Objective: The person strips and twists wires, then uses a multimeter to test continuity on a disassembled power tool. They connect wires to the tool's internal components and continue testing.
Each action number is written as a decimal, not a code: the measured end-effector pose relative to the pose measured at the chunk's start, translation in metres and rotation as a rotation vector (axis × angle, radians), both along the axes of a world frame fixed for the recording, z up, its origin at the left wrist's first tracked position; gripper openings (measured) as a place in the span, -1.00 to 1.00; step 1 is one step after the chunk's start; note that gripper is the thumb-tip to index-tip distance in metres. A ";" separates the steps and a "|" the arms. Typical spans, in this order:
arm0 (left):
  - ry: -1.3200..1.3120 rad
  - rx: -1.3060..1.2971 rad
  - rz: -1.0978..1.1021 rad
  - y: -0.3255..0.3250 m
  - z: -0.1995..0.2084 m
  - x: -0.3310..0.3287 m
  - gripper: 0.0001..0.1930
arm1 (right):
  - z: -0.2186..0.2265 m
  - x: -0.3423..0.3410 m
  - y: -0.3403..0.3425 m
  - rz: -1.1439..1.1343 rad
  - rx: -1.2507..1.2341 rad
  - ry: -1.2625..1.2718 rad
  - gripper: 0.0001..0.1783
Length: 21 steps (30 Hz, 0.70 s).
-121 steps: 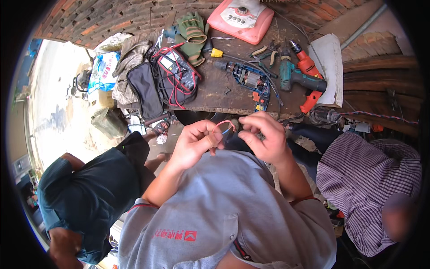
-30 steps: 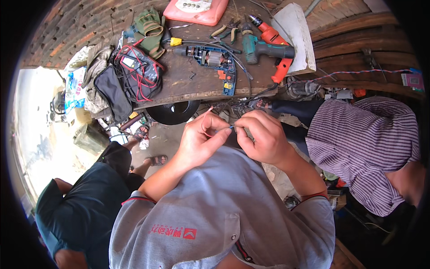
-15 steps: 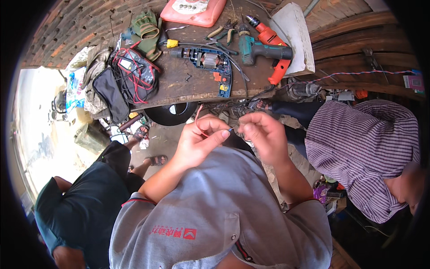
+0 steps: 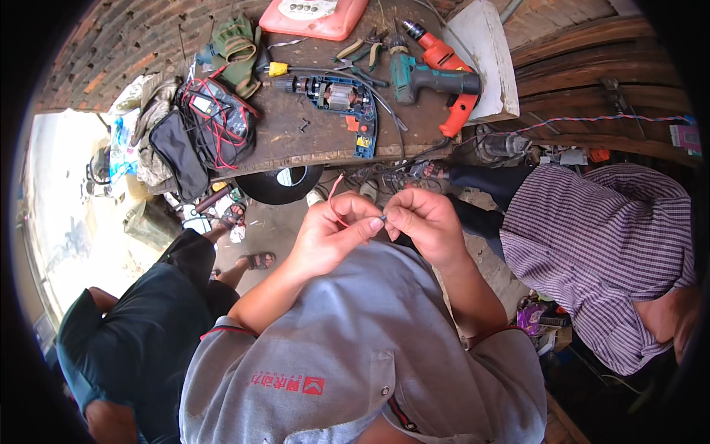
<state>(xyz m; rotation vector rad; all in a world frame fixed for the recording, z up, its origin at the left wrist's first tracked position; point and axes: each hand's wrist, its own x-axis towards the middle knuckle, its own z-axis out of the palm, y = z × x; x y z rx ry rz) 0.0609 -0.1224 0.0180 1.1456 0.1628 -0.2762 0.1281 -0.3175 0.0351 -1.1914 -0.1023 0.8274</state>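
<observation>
Tiny blue piece (red wire nearby) between both hands

Red wire, grey shirt — orange drill, teal-and-black drill, purple-white checked shirt

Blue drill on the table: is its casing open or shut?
Open: the blue drill lies on its side with its motor uncovered, visible from above.

Red wire looked sheathed in smooth plastic. Bench top was rough, scuffed wood. Orange drill was glossy plastic, metal chuck; teal drill looked more matt. Glove was matt knit cloth; wall, rough brick.
</observation>
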 end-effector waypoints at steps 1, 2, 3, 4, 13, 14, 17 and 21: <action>0.009 0.007 -0.006 -0.001 -0.001 0.000 -0.91 | -0.001 -0.001 0.000 0.000 -0.031 -0.039 -0.86; 0.020 -0.011 -0.004 -0.002 -0.001 0.000 -0.91 | -0.001 -0.002 0.000 0.000 -0.062 -0.079 -0.85; 0.029 -0.028 -0.003 -0.004 -0.003 0.001 -0.92 | -0.003 -0.004 0.001 -0.024 -0.080 -0.107 -0.85; 0.038 -0.044 0.000 -0.005 -0.004 0.002 -0.92 | -0.006 -0.006 0.001 -0.048 -0.097 -0.135 -0.84; 0.148 -0.047 0.172 -0.006 -0.056 0.007 -0.89 | -0.061 0.026 0.004 -0.146 -0.152 -0.113 -0.76; 0.147 -0.030 0.195 -0.002 -0.063 0.010 -0.90 | -0.088 0.039 0.005 -0.207 -0.131 -0.285 -0.66; 0.187 0.036 0.294 -0.001 -0.078 0.015 -0.88 | -0.129 0.081 0.004 -0.037 -0.646 -0.750 -0.45; 0.230 0.111 0.391 -0.004 -0.097 0.021 -0.83 | -0.145 0.112 0.019 0.186 -0.681 -1.181 -0.40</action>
